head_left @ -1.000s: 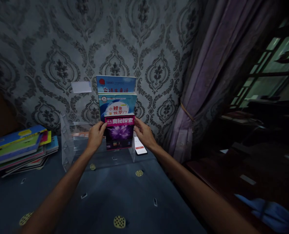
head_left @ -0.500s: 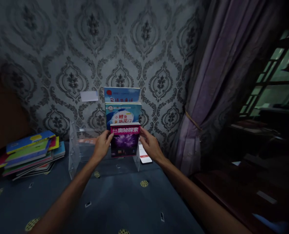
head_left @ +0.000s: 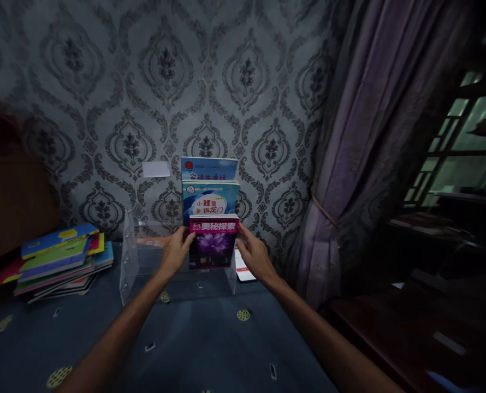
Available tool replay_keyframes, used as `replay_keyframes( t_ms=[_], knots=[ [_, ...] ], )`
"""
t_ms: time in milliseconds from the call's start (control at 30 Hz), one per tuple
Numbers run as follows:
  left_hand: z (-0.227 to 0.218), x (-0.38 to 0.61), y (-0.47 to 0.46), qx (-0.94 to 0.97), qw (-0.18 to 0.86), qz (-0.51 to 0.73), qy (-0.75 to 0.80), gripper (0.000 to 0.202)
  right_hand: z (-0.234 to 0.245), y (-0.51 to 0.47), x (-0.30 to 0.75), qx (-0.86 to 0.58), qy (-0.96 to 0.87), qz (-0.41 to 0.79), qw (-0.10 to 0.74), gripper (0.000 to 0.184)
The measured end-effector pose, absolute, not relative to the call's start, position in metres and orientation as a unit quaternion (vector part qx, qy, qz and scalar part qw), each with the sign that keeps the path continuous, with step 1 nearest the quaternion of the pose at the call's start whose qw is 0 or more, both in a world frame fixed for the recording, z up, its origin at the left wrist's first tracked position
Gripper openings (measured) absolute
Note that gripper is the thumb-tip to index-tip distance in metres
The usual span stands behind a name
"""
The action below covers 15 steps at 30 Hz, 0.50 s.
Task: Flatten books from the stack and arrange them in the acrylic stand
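Note:
A purple book (head_left: 212, 245) with a pink title band stands upright at the front of a clear tiered display rack (head_left: 128, 262). My left hand (head_left: 176, 251) grips its left edge, thumb toward the cover. On the opposite edge, my right hand (head_left: 254, 252) holds it with bent fingers. Behind it rises a teal book (head_left: 210, 199), and behind that a blue book (head_left: 210, 168), each showing its upper part above the one in front. Whether the purple book's lower edge rests on the rack, I cannot tell.
At left lies a stack of colourful books (head_left: 63, 256). A phone (head_left: 245, 268) with a lit screen is beside the rack's right end. A tied purple curtain (head_left: 329, 218) hangs at right, and patterned wallpaper (head_left: 247, 109) backs the dark blue cloth (head_left: 202, 344).
The view has shifted slightly, so everything sits a little lower in the picture. Both hands stay on the purple book's sides, with little other visible movement.

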State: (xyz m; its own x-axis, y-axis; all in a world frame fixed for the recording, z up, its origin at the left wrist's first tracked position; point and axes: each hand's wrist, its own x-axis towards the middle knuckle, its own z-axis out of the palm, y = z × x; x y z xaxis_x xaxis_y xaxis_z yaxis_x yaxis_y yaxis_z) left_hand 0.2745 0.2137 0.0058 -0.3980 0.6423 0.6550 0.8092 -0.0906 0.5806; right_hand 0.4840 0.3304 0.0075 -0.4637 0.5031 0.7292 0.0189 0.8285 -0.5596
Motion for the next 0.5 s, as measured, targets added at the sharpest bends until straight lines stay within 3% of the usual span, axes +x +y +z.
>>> replay_keyframes(
  t_ms=[500],
  knots=[
    [0.004,0.287,0.21,-0.538,0.112,-0.5,-0.67,0.016,-0.011,0.331,0.482,-0.173,-0.808,0.24,0.509,0.056]
  ],
)
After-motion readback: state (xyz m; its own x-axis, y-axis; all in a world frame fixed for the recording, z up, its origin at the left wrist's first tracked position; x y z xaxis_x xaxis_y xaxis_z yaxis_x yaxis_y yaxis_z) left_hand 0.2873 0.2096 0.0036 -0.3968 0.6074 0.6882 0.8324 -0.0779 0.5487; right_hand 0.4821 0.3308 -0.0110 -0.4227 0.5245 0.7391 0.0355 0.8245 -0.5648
